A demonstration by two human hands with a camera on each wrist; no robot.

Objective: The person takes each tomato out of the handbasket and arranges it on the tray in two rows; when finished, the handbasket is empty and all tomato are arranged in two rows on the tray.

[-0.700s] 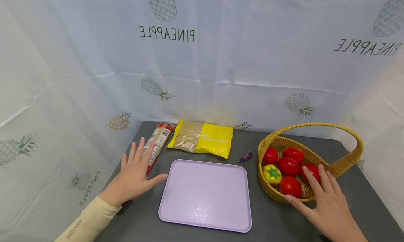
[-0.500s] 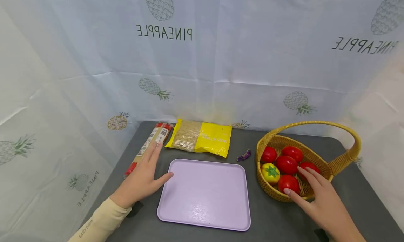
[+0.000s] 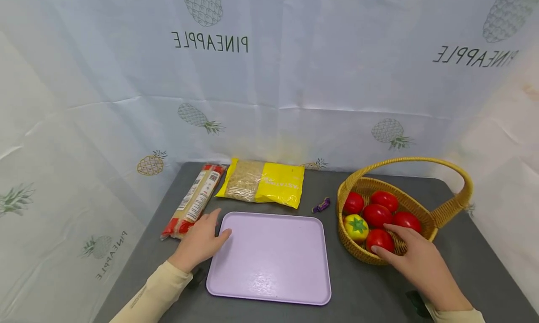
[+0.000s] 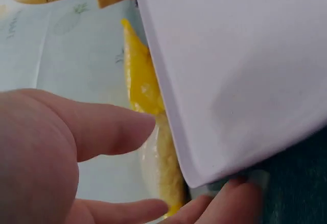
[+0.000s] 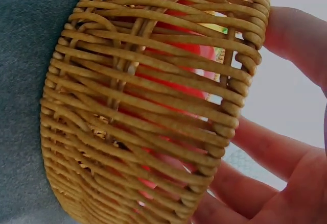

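Your right hand [image 3: 421,262] reaches over the near rim of the golden-brown woven basket [image 3: 348,245] with its tall arched handle. Your thumb and fingers there stand apart around a glossy red, rounded tomato-like piece [image 3: 379,238] — it sits in the basket, nearest you — but you cannot tell from these views whether they press on it. Four more glossy red pieces [image 3: 377,215] lie behind and beside it, along with a yellow fruit with a green star-shaped top [image 3: 356,228].

Your left hand [image 3: 198,244] is at the left edge of the pale lilac rectangular tray [image 3: 269,262], near its far corner. Its thumb and fingers are spread wide, with nothing held between them; whether they touch the tray is unclear.

Just beyond that hand, the long red-and-clear plastic packet [image 3: 195,199] lies slanted along the table's left side. Behind the tray rests a yellow-and-clear plastic bag [image 3: 263,181] with beige contents, and a small purple wrapped sweet [image 3: 321,205] lies between bag and basket — all on the dark grey tabletop [image 3: 337,285].
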